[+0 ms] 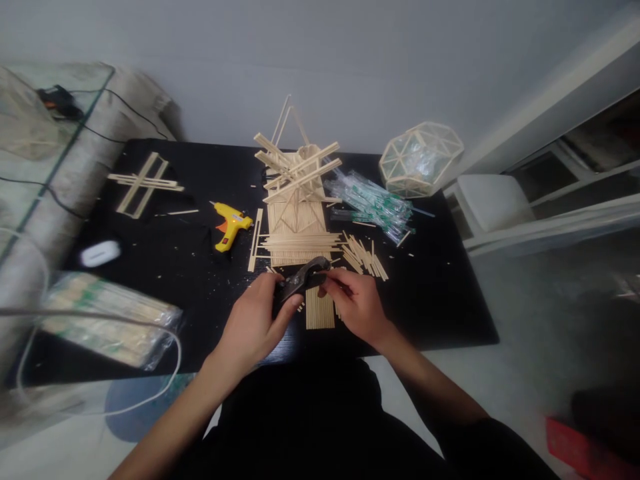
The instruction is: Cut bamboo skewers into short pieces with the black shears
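My left hand (253,320) is closed around a dark plier-like cutter (300,280), whose curved head points to the upper right. At that head my right hand (357,303) has its fingers pinched together; what sits between them is too small and hidden to name. Below the cutter lies a flat panel of thin wooden sticks (320,313) laid side by side. Just beyond both hands stands a wooden stick structure (295,217) with crossed blade-like frames on top. Loose long sticks (300,242) lie across its base, and short cut sticks (367,257) are scattered to its right.
A yellow glue gun (231,225) rests left of the structure. Crossed stick frames (145,185), a white case (100,254) and a packet of sticks (110,317) are farther left, with a white cable above the packet. Plastic wrappers (375,203) and a polyhedral stick frame (423,160) are at right.
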`<state>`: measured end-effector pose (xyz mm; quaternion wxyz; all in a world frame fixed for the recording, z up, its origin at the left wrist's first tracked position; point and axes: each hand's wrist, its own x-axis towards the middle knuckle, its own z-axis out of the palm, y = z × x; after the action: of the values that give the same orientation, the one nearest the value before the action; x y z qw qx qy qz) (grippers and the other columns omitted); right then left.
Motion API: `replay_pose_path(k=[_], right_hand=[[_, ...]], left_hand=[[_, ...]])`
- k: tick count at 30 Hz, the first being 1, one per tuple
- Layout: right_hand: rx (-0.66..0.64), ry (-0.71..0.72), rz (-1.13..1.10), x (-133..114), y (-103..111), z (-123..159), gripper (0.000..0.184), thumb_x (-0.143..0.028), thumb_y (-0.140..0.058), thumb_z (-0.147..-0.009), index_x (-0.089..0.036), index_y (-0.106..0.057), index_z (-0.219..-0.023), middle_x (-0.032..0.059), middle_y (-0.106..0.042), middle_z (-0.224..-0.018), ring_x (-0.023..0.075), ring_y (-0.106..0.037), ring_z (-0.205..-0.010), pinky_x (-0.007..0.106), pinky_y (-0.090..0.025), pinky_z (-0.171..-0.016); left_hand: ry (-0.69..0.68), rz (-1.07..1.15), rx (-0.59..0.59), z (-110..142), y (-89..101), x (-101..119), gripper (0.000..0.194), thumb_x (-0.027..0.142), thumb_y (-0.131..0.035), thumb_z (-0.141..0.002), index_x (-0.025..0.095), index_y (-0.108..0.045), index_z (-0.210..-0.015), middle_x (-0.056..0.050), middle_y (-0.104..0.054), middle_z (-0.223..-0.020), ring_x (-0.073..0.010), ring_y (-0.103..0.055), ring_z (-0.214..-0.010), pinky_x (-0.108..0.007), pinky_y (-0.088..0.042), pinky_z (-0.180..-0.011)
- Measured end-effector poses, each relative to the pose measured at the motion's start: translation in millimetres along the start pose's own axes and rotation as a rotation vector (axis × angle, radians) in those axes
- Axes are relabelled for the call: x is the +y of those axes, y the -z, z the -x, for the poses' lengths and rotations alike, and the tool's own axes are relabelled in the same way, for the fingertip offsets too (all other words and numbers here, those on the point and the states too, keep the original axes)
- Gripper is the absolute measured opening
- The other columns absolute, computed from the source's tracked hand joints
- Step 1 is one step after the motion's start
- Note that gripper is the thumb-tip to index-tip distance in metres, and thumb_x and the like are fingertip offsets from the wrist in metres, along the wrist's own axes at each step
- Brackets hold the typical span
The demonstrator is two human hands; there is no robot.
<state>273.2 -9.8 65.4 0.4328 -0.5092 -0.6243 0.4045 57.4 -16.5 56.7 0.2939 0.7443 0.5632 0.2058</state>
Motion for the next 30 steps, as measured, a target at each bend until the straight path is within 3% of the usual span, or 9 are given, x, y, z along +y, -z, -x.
replay_pose_path(k=[9,19,30], right_hand=[[-0.045,-0.049,0.029,-3.6,2.6,-1.1,0.029,-0.032,-0.06,-0.101,-0.022,-0.071,-0.076,0.0,-0.072,-0.071,0.0139,-0.064,-0.063,0.028,-0.05,-0.064],[-0.058,-0.044,0.03,-3.3,1.8,-1.1,0.028,-0.029,-0.06,-0.101,-0.022,-0.069,-0.075,-0.0003,-0.071,-0.07,0.0138,-0.063,-0.063,0.026,-0.047,-0.062],[-0.059,-0.072,0.029,-0.5,-2.5,-1.4,0.025,-0.03,-0.06,-0.101,-0.022,-0.072,-0.081,-0.0007,-0.07,-0.069,0.0142,-0.064,-0.063,0.027,-0.05,-0.066]], left_hand=[[0.01,0.052,-0.065,0.8,-3.5,0.5,0.037,0.054,-0.044,-0.102,0.019,-0.055,-0.109,-0.009,-0.069,-0.093,-0.025,-0.068,-0.081,-0.041,-0.054,-0.074],[0.016,0.087,-0.088,1.0,-3.5,0.7,0.036,0.053,-0.044,-0.102,0.02,-0.056,-0.106,-0.009,-0.069,-0.094,-0.0253,-0.068,-0.083,-0.04,-0.053,-0.075],[0.026,0.054,-0.114,-1.1,-6.5,1.6,0.039,0.055,-0.038,-0.103,0.02,-0.056,-0.101,-0.006,-0.07,-0.079,-0.0234,-0.067,-0.068,-0.035,-0.048,-0.063]])
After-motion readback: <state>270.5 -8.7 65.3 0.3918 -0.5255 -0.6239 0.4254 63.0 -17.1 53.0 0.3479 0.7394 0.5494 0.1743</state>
